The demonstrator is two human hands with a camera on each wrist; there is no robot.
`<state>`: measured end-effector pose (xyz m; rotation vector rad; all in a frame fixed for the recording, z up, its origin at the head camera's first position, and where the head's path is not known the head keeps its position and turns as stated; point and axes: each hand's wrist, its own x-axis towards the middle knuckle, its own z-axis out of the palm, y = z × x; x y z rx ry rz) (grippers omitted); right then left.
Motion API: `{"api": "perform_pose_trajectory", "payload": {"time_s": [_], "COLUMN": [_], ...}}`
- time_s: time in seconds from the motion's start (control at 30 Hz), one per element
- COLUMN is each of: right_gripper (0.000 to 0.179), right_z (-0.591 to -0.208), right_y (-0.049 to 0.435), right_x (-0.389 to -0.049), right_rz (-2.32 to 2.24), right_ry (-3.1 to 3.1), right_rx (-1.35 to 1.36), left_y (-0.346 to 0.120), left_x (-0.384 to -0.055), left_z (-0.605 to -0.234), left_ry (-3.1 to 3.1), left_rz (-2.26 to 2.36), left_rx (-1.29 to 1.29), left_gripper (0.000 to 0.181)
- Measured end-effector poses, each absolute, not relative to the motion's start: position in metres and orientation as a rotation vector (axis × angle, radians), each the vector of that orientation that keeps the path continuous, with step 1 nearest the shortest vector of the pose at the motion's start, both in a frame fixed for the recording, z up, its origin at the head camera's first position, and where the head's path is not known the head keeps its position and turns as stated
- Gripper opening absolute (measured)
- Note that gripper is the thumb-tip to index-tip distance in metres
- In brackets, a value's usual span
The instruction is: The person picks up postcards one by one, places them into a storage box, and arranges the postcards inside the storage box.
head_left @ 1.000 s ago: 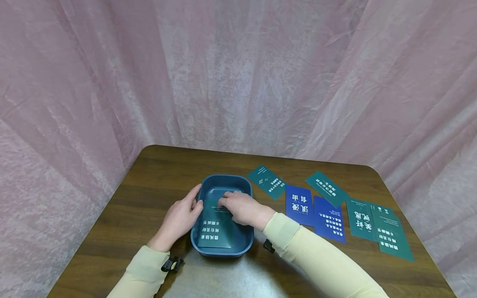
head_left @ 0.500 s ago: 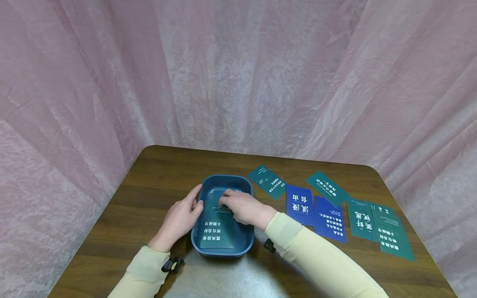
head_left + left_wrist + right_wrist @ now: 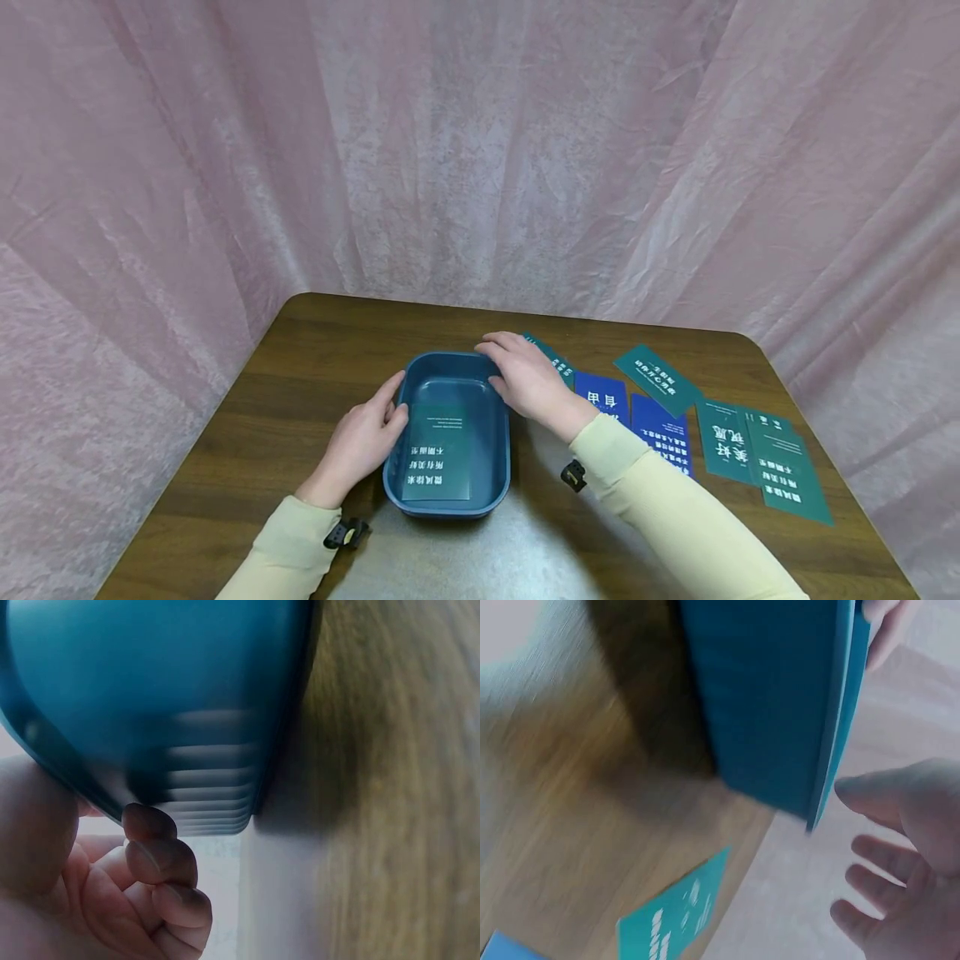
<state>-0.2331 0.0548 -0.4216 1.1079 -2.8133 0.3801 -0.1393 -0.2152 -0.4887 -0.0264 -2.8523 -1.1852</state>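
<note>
A blue plastic tray (image 3: 491, 475) with a raised rim stands on the wooden table, a green printed card (image 3: 438, 462) lying flat on its bottom. At the tray's left side my left hand (image 3: 356, 442) pinches the rim, thumb over the edge and fingers against the outer wall; the left wrist view has those curled fingers (image 3: 161, 855) below the ribbed wall. My right hand (image 3: 532, 379) hovers by the far right corner of the tray, holding nothing. In the right wrist view its thumb (image 3: 870, 796) and fingers are spread apart beside the rim.
Right of the tray lies a green card (image 3: 557, 360), partly hidden by the right hand. Beyond it are two blue cards (image 3: 600, 392), a tilted green card (image 3: 658, 381) and overlapping green cards (image 3: 791, 471) near the table's right edge. Pink curtains (image 3: 480, 167) hang behind.
My right hand has left the card inside the tray and moved up and right, out over the far right corner. The card stays in the tray; my left hand has kept its place.
</note>
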Motion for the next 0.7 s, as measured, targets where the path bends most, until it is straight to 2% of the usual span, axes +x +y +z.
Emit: {"api": "perform_pose_trajectory", "payload": {"time_s": [0.27,0.7], "right_gripper": [0.062,0.063], "right_z": [-0.434,-0.457], "right_y": [0.086,0.109], "right_x": [-0.252,-0.27], "right_rz": [0.389,0.327], "right_ry": [-2.953,-3.172], "right_rx": [0.83,0.627], "left_y": [-0.214,-0.216], "left_x": [-0.139,-0.138], "left_z": [-0.489,-0.487], "left_ry": [-2.85,-2.852], "left_rz": [-1.196,-1.216], "left_rx": [-0.02,-0.012], "left_gripper": [0.061,0.062]}}
